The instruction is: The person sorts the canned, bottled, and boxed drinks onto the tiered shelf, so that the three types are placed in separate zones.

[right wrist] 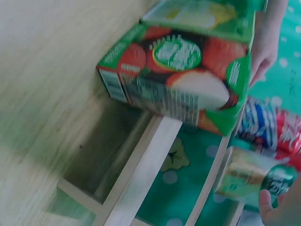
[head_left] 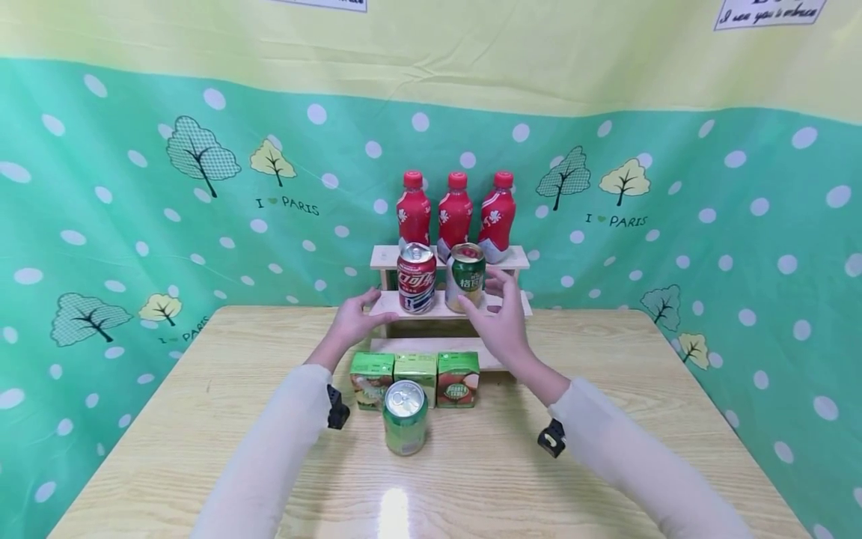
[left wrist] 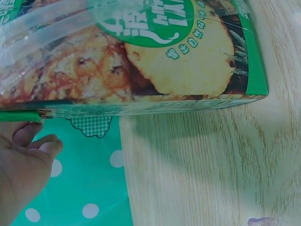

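On the shelf (head_left: 387, 302), the right grip (head_left: 501, 320) curls round a green can (head_left: 466, 281) — left grip (head_left: 350, 323) spread at its end.

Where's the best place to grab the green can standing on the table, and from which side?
I'd grip the green can round its upper wall, just below the silver lid, coming from the right in the head view. It's upright and round, which should suit a wraparound hold; that side looks open, while drink cartons stand close behind.
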A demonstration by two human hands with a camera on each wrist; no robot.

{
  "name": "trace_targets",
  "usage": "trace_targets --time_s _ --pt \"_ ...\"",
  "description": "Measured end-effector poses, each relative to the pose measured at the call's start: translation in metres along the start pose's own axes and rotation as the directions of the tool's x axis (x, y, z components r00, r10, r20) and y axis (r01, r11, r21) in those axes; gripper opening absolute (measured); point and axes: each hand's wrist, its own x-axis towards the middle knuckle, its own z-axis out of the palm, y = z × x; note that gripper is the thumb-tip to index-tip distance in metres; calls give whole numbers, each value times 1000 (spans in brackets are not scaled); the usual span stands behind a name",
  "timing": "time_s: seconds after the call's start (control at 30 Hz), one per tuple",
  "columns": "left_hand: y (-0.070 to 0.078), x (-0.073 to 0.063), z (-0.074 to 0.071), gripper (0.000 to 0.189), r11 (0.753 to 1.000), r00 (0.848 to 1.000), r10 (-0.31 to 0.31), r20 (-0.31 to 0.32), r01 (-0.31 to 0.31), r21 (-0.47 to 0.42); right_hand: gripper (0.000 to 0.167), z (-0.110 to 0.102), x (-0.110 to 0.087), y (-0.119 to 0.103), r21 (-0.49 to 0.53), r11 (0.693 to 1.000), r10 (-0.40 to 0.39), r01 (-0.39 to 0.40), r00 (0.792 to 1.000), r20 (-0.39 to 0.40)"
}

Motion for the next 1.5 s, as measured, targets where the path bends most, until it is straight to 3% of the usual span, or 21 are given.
trace_targets --time_s 0.17,0.4,0.73,1.07,1.5 --pt "0 0 0 84 1000 1000 -6 7 6 -7 59 -2 -25 -17 24 999 -25 23 997 69" --pt "0 -1 0 83 1000 1000 0 -5 0 -13 52 3 -68 -12 66 994 -104 91 968 226" --pt "-1 -1 1 83 1000 1000 -5 -1 5 12 59 17 -108 13 13 1000 3 -9 903 430" --pt "3 -2 0 84 1000 1000 -9 3 9 -7 65 35 -123 35 -2 999 37 -41 867 497" --pt "3 -2 -1 83 1000 1000 -15 3 15 1 85 57 -134 54 2 996 76 -87 874 480"
